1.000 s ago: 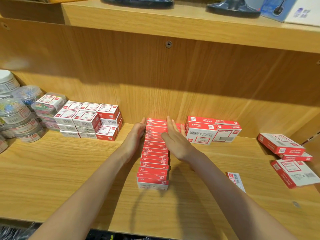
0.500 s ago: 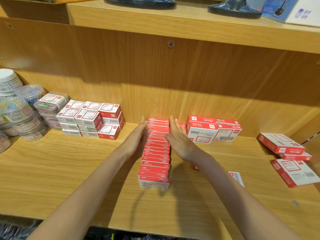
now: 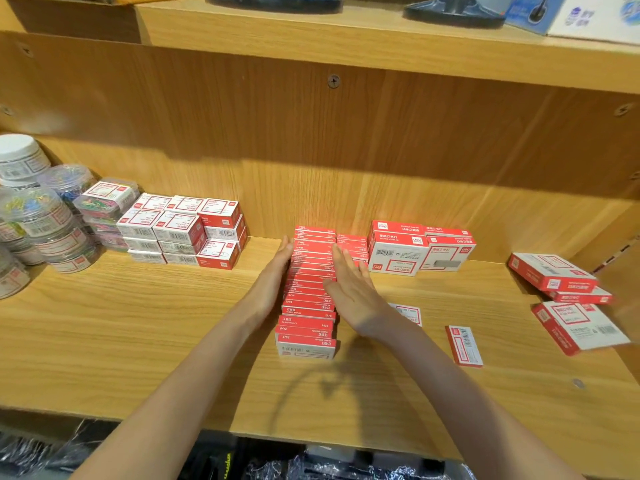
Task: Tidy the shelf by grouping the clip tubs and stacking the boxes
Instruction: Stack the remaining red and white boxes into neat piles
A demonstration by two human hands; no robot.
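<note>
The row of red staple boxes (image 3: 310, 292) is flanked by the flat, straight-fingered left hand (image 3: 272, 282) and right hand (image 3: 353, 289); nothing is gripped.

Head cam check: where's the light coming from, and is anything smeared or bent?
Head view: lit from above and behind, arm shadows falling on the shelf; loose boxes at far right motion-blurred; shelf edges bow from the wide lens; central row of staple boxes stays sharp.

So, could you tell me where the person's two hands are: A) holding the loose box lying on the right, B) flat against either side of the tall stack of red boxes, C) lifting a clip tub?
B: the left hand and right hand press open-palmed on opposite sides of the red box stack.
</note>
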